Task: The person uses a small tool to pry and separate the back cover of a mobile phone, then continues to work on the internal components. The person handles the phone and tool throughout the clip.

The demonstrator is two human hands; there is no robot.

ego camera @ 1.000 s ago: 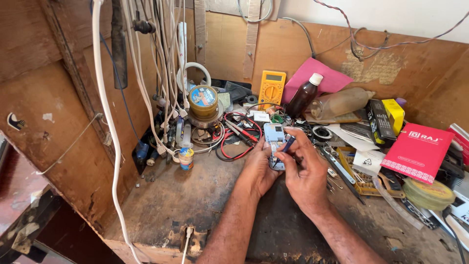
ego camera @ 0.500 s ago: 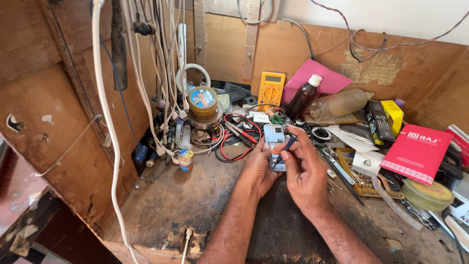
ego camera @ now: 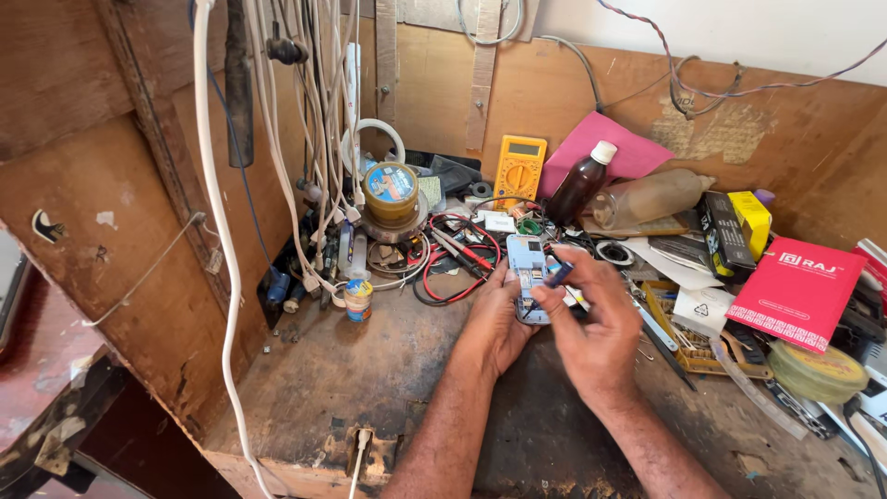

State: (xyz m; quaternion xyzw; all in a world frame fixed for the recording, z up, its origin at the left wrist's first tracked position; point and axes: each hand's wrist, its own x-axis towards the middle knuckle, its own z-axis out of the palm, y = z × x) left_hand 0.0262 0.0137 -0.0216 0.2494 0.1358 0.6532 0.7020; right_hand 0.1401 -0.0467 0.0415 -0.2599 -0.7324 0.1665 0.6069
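Holding a small phone (ego camera: 528, 277) above the worn wooden bench (ego camera: 351, 388), my left hand (ego camera: 494, 323) wraps its fingers closed around the lower edges. My right hand (ego camera: 596, 323) pinches a blue-handled tool (ego camera: 557, 273) at the open back. I judge the phone light, rigid and fragile inside, best gripped by its side edges. Beyond lie red leads (ego camera: 462, 259) and a yellow meter (ego camera: 518, 171).

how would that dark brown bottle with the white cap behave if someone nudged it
The dark brown bottle with the white cap stands upright, tall and narrow, so a nudge would probably tip it. Its round body would then likely roll, though the clear plastic bottle lying beside it may stop it. It looks stiff, perhaps breakable glass.
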